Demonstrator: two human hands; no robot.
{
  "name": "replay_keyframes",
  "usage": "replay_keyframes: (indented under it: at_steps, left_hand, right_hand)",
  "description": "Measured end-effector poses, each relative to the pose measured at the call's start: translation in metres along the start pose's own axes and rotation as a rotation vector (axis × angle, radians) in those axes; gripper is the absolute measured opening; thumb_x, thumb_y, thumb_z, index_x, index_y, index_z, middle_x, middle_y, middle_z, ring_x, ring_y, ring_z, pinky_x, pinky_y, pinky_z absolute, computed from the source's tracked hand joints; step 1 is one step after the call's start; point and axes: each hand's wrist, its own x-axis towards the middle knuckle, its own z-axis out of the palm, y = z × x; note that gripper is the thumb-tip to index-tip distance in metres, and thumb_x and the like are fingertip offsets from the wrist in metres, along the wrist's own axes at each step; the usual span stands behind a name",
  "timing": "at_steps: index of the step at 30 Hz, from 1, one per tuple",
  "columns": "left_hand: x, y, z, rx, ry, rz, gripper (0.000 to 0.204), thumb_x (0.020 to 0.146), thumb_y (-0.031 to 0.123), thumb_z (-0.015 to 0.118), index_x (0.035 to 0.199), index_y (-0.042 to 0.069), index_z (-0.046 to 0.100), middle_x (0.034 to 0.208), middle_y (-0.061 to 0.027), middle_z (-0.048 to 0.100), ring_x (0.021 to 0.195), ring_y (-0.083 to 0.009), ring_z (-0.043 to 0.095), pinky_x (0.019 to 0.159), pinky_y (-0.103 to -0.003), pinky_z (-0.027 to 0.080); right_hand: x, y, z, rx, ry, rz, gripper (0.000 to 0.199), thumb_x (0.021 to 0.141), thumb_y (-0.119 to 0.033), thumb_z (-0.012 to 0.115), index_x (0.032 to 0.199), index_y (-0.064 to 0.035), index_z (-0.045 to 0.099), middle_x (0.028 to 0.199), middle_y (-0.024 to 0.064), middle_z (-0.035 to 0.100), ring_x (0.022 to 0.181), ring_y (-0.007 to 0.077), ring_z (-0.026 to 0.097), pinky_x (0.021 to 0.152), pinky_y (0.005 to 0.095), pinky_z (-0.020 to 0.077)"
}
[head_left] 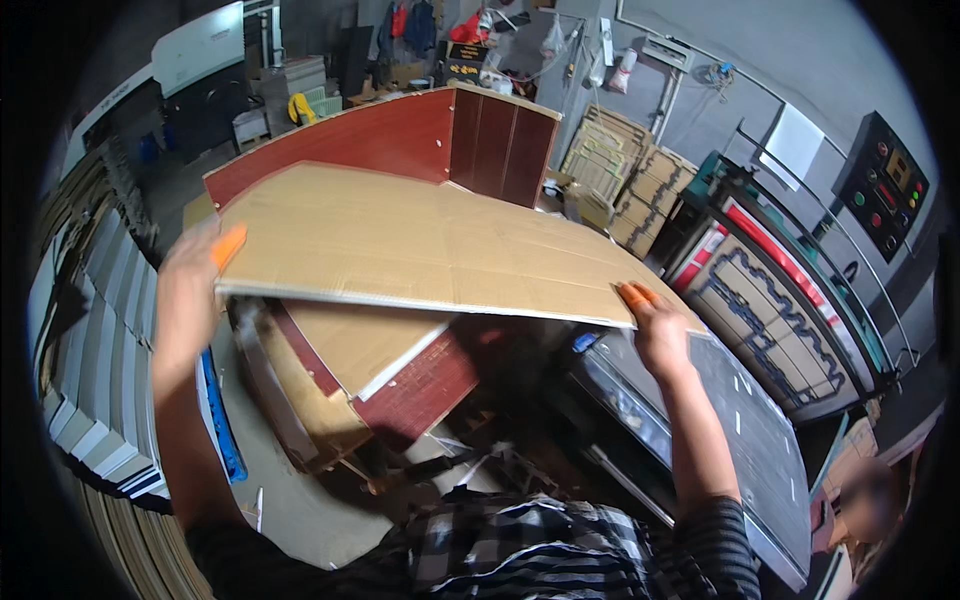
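A large brown corrugated cardboard sheet (440, 240) spans the space in front of me, its white-edged near side toward my body. My left hand (192, 280) grips its near left corner, with an orange finger cover on the thumb lying on top. At the near edge toward the right, my right hand (660, 325) holds the sheet, orange covers showing on its fingers. The fingers under the sheet are hidden. Beneath it, another cardboard sheet (370, 340) lies on a dark red wooden stand (420, 385). Red-brown boards (340, 135) rise behind the held sheet.
A press stands at the right, with a grey flat bed (745, 430) and a raised plate carrying a curvy-lined die board (765, 320). Its black control panel (882, 185) hangs beyond. Stacked white-grey sheets (105, 380) fill the left side. Part of a person (868, 500) appears at lower right.
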Motion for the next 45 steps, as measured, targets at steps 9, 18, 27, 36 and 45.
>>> replay_keyframes:
  at_steps: [9,18,27,36,45]
  left_hand:
    - [-0.186,0.047,0.287,0.022,-0.222,-0.442,0.032,0.089,0.014,0.051,0.119,0.007,0.059,0.131,-0.0116,0.055,0.126,-0.0332,0.046,0.108,-0.047,0.031]
    - [-0.180,0.122,0.372,-0.148,-0.513,-0.501,0.038,0.096,0.020,0.039,0.131,0.015,0.052,0.141,-0.0044,0.048,0.137,-0.0315,0.034,0.114,-0.050,0.020]
    - [-0.178,0.046,0.399,-0.813,-0.642,-0.563,0.083,0.070,0.003,0.075,0.141,-0.003,0.034,0.139,-0.0218,0.043,0.129,-0.0293,0.041,0.108,-0.036,0.035]
    - [0.058,0.284,0.335,-0.845,-0.092,-0.228,0.049,0.092,0.011,0.059,0.136,-0.003,0.044,0.134,-0.0166,0.052,0.120,-0.0296,0.050,0.103,-0.037,0.038]
    - [0.103,0.548,0.175,-1.112,-0.161,0.394,0.042,0.084,0.000,0.061,0.126,-0.001,0.055,0.141,-0.0156,0.046,0.132,-0.0318,0.042,0.110,-0.037,0.031]
  right_hand:
    - [0.039,-0.065,0.247,-0.114,-0.085,-0.089,0.052,0.079,-0.026,0.064,0.129,-0.0140,0.053,0.132,0.0149,0.052,0.122,0.0345,0.048,0.099,0.0487,0.0406]
    - [-0.121,-0.102,0.100,0.511,-0.570,-0.281,0.036,0.080,-0.021,0.065,0.114,-0.0087,0.064,0.118,0.0112,0.062,0.114,0.0291,0.056,0.096,0.0418,0.0436]
    - [-0.283,0.076,-0.141,-0.178,0.174,0.534,0.040,0.076,-0.006,0.072,0.115,-0.0083,0.062,0.118,0.0170,0.061,0.109,0.0341,0.060,0.091,0.0394,0.0504]
    - [-0.662,0.100,-0.435,-1.284,0.050,1.998,0.090,0.080,-0.051,0.066,0.149,-0.0096,0.025,0.155,0.0106,0.023,0.144,0.0247,0.017,0.113,0.0509,0.0172]
    - [-0.716,0.034,-0.480,-1.013,-0.141,2.418,0.088,0.080,-0.067,0.056,0.147,-0.0151,0.033,0.155,0.0096,0.025,0.144,0.0306,0.018,0.110,0.0618,0.0167]
